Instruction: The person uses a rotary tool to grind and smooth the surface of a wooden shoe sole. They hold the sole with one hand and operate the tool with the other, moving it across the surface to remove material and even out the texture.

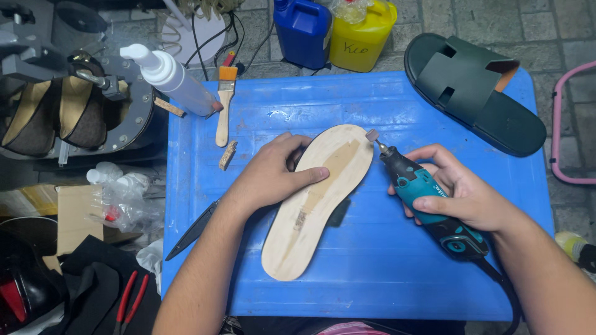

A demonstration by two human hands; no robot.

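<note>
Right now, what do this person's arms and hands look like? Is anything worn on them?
Both are bare. The left hand and right hand wear no gloves, and no rings, watch or bracelet show. Both forearms are uncovered as far as the picture's bottom edge, with no sleeve in view. Fingernails are short and unpainted.

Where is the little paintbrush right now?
In the head view, the paintbrush lies at the upper left of the blue table, beside the white spray bottle, above the left hand.
</note>
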